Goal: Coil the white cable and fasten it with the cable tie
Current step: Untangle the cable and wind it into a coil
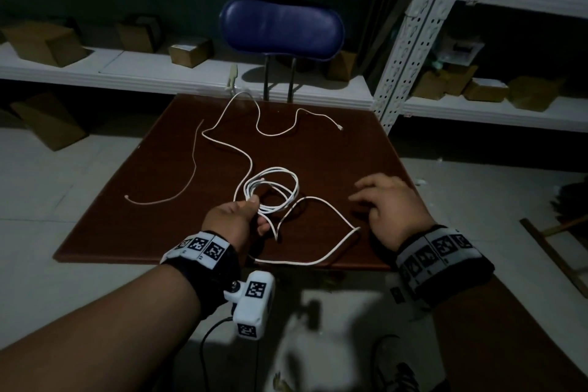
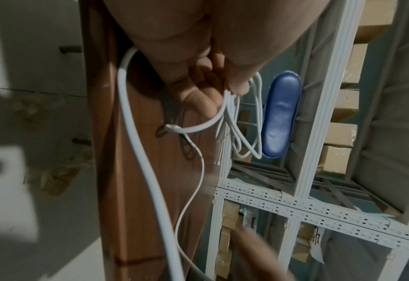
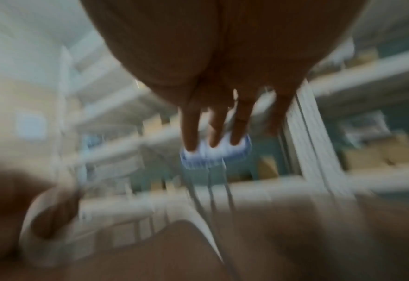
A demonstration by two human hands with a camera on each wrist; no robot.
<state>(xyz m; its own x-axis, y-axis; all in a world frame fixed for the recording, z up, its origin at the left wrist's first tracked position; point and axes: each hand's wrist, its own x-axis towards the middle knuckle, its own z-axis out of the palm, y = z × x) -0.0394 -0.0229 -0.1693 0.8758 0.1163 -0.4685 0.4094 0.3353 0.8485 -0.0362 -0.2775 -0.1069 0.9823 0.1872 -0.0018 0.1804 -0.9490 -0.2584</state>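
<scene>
On the brown table point(image 1: 152, 200) lies the white cable. Part of it is wound into a small coil point(image 1: 272, 189) near the middle. My left hand point(image 1: 256, 210) pinches the coil's near side between thumb and fingers; in the left wrist view the left hand point(image 2: 225, 97) holds several loops point(image 2: 246, 133). A loose stretch point(image 1: 334, 213) runs from the coil toward the front edge. Another stretch snakes to the far side and ends in a plug point(image 1: 339, 127). A thin pale strand point(image 1: 193, 165), apparently the cable tie, lies at the left. My right hand point(image 1: 362, 205) hovers open, right of the coil, holding nothing.
A blue chair back point(image 1: 281, 27) stands behind the table's far edge. White shelves with cardboard boxes point(image 1: 41, 41) fill the background, and a perforated metal upright point(image 1: 410, 41) rises at the back right. The right wrist view is blurred and shows straight fingers point(image 3: 214, 129).
</scene>
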